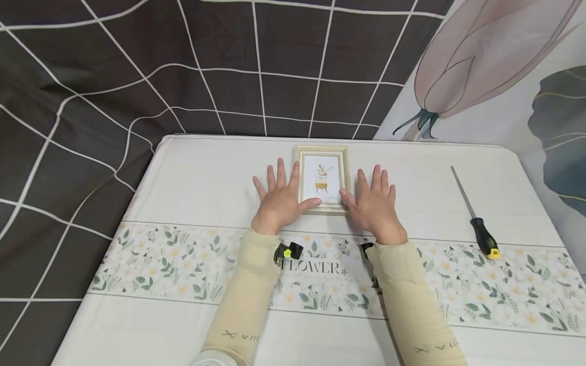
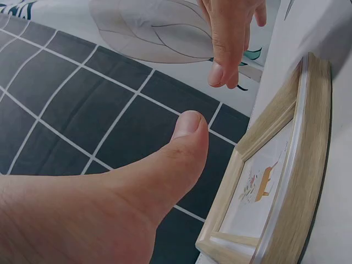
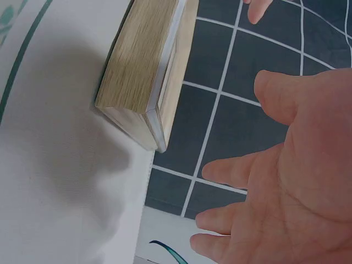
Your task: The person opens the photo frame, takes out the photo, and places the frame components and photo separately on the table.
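Pale wood picture frame (image 1: 322, 178) lies flat near the far edge of the surface (image 1: 206, 178). Left hand (image 1: 280, 202) and right hand (image 1: 375, 206) are spread wide, holding nothing. A hard bump could push it over that edge.

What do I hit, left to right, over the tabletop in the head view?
Left hand → framed picture → right hand → screwdriver, ordered by their middles; both thumbs overlap the framed picture in this view.
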Demonstrator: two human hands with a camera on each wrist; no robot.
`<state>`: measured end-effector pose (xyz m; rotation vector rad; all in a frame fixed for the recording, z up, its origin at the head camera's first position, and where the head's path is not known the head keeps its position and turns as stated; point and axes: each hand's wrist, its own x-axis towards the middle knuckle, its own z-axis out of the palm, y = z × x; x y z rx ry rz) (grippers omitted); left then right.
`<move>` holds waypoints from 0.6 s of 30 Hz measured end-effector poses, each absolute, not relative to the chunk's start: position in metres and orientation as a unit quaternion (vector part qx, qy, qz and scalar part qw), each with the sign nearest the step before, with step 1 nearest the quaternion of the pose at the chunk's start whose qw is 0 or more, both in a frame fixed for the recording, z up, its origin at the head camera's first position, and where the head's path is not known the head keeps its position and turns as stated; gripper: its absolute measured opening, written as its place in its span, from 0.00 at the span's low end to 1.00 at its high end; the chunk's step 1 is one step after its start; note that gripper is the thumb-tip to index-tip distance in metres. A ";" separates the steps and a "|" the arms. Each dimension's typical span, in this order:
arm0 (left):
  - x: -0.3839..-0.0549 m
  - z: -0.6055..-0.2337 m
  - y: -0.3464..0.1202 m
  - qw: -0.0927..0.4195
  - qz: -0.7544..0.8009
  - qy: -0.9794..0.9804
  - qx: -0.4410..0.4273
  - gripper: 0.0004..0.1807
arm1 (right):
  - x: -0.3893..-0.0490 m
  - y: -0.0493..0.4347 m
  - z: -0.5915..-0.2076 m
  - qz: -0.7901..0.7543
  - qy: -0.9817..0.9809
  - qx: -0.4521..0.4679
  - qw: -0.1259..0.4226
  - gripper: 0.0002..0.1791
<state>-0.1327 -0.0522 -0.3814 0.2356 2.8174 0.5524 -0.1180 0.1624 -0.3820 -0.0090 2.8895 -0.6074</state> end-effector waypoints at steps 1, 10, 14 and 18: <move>-0.133 -0.380 -0.052 0.131 0.192 0.969 0.081 0.58 | -0.119 0.163 -0.381 -0.203 0.974 -0.003 0.095 0.43; -0.135 -0.374 -0.054 0.140 0.236 0.957 0.093 0.61 | -0.130 0.170 -0.365 -0.182 0.979 -0.023 0.088 0.44; -0.135 -0.374 -0.054 0.145 0.249 0.953 0.098 0.61 | -0.140 0.171 -0.356 -0.165 0.982 -0.031 0.087 0.44; -0.136 -0.378 -0.056 0.149 0.240 0.954 0.098 0.61 | -0.152 0.172 -0.352 -0.157 0.982 -0.041 0.095 0.44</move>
